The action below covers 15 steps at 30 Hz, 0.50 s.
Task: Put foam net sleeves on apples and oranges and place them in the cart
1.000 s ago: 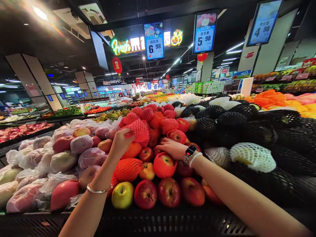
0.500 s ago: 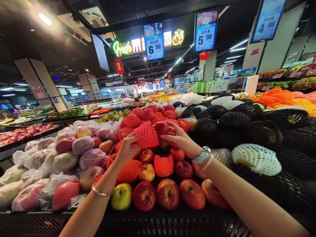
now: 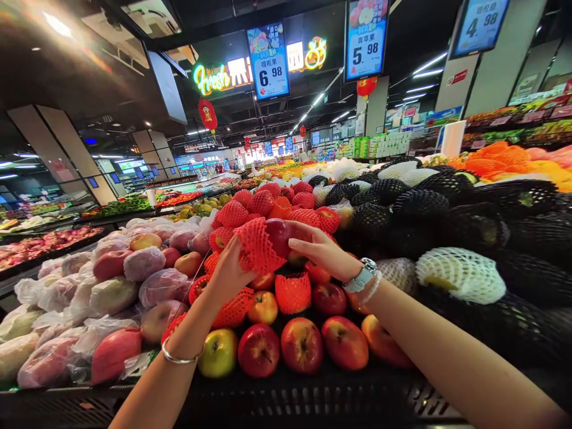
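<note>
My left hand (image 3: 232, 262) is closed on a red foam net sleeve (image 3: 257, 245). In my right hand (image 3: 313, 244) is a dark red apple (image 3: 279, 237), gripped from its right side. The apple's left side meets the open end of the net; how much of it sits inside I cannot tell. Both are held above the apple display. Below them lie bare apples, among them a red one (image 3: 259, 350) and a yellow-green one (image 3: 218, 353), and another net sleeve (image 3: 293, 293) stands between the apples.
Plastic-wrapped fruit (image 3: 114, 295) is heaped on the left. To the right lie fruits in black nets (image 3: 420, 205) and one in a white net (image 3: 462, 274). A black slatted rim (image 3: 304, 400) runs along the front. Price screens (image 3: 268, 62) hang overhead.
The apple and the net have come closer together, the apple now pressed against the net's opening. My left hand has taken a fuller hold around the net. The view has shifted slightly.
</note>
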Each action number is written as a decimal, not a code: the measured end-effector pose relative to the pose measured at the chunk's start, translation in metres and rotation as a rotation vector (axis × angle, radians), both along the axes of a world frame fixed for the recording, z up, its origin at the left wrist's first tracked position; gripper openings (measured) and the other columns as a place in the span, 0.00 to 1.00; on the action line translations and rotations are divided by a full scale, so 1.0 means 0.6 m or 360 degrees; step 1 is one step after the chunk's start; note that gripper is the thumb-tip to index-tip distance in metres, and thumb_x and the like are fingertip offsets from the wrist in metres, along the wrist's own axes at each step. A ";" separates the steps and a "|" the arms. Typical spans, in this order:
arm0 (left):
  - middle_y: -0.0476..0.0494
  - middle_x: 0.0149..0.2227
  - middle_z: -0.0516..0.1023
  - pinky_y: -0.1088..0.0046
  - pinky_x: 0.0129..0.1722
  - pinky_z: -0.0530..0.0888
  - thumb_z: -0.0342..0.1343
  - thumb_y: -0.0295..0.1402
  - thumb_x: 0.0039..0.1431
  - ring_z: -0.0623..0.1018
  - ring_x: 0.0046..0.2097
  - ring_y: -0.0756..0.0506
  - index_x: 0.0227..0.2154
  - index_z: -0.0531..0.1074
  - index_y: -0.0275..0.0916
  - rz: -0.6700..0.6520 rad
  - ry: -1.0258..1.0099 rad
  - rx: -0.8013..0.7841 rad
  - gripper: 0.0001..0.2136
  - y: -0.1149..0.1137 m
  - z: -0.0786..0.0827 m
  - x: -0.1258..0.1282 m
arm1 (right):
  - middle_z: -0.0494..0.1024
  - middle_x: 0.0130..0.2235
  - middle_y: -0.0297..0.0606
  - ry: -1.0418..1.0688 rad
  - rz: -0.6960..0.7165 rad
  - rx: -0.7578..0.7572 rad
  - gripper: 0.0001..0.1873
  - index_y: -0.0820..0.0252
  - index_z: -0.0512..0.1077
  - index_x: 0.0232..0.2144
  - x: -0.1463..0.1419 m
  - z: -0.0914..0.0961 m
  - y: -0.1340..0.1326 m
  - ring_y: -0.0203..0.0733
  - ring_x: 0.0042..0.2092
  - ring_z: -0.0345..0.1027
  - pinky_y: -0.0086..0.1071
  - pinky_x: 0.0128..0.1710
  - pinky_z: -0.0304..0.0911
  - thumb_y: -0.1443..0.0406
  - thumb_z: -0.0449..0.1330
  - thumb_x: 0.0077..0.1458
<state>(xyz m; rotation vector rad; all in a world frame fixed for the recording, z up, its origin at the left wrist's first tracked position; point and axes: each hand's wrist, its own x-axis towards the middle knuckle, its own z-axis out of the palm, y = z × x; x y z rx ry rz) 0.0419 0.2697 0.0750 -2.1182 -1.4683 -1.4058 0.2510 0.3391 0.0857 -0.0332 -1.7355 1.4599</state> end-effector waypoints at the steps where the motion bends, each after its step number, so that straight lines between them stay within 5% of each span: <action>1: 0.38 0.51 0.72 0.54 0.55 0.69 0.61 0.26 0.41 0.72 0.54 0.37 0.50 0.63 0.37 0.0044 0.0059 0.0038 0.28 -0.001 -0.002 0.002 | 0.73 0.53 0.38 -0.0052 0.0022 0.0008 0.28 0.56 0.68 0.52 -0.001 -0.001 0.000 0.41 0.52 0.69 0.34 0.50 0.68 0.57 0.66 0.49; 8: 0.40 0.46 0.71 0.58 0.50 0.73 0.65 0.24 0.34 0.74 0.50 0.37 0.44 0.63 0.39 0.0161 0.0277 0.0299 0.30 -0.010 -0.005 0.020 | 0.73 0.52 0.38 -0.0209 0.0003 0.0217 0.26 0.57 0.67 0.53 -0.012 -0.012 0.000 0.39 0.52 0.67 0.37 0.55 0.63 0.58 0.64 0.52; 15: 0.40 0.46 0.72 0.62 0.46 0.75 0.64 0.22 0.37 0.76 0.47 0.40 0.46 0.57 0.39 0.0068 0.0262 0.0119 0.31 -0.011 0.006 0.041 | 0.72 0.52 0.39 -0.0177 0.0100 0.0040 0.26 0.56 0.67 0.52 -0.019 -0.021 -0.002 0.39 0.53 0.66 0.37 0.56 0.61 0.52 0.61 0.53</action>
